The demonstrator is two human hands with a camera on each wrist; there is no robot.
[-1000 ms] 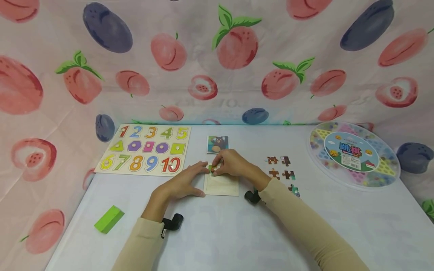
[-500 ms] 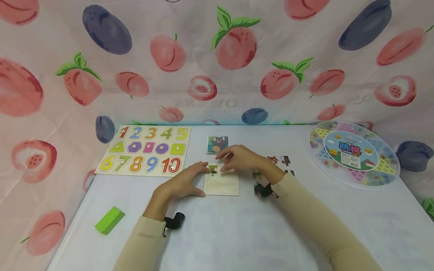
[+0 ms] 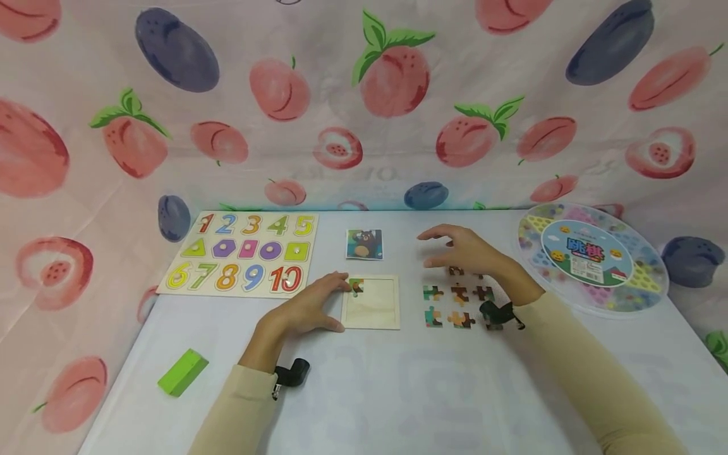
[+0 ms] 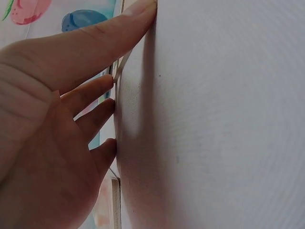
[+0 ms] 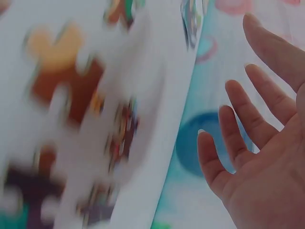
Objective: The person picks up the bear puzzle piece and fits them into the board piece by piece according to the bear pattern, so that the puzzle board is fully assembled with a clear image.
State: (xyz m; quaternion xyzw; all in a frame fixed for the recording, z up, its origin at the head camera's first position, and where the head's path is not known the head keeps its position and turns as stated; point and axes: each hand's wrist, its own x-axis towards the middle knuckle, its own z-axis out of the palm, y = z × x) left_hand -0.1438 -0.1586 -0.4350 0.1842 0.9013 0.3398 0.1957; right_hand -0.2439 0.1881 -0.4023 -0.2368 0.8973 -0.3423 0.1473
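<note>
A pale wooden puzzle tray (image 3: 372, 311) lies flat at the middle of the table, with one jigsaw piece (image 3: 356, 286) in its upper left corner. My left hand (image 3: 304, 308) rests at the tray's left side, thumb and fingers spread along that edge. Above the loose jigsaw pieces (image 3: 459, 293) to the right of the tray hovers my right hand (image 3: 469, 253), its fingers apart and holding nothing. Several of those pieces lie in rows, some partly hidden by the hand and wrist camera. In the right wrist view, the pieces (image 5: 66, 71) look blurred below the loosely bent fingers.
Behind the tray lies a bear picture card (image 3: 364, 244). A number and shape board (image 3: 239, 253) is at the back left, a green block (image 3: 183, 373) at the front left. The round board game box (image 3: 591, 256) occupies the back right.
My right hand has let go of the piece in the tray's corner and moved right, over the loose pieces. My left hand has stayed at the tray's edge.
</note>
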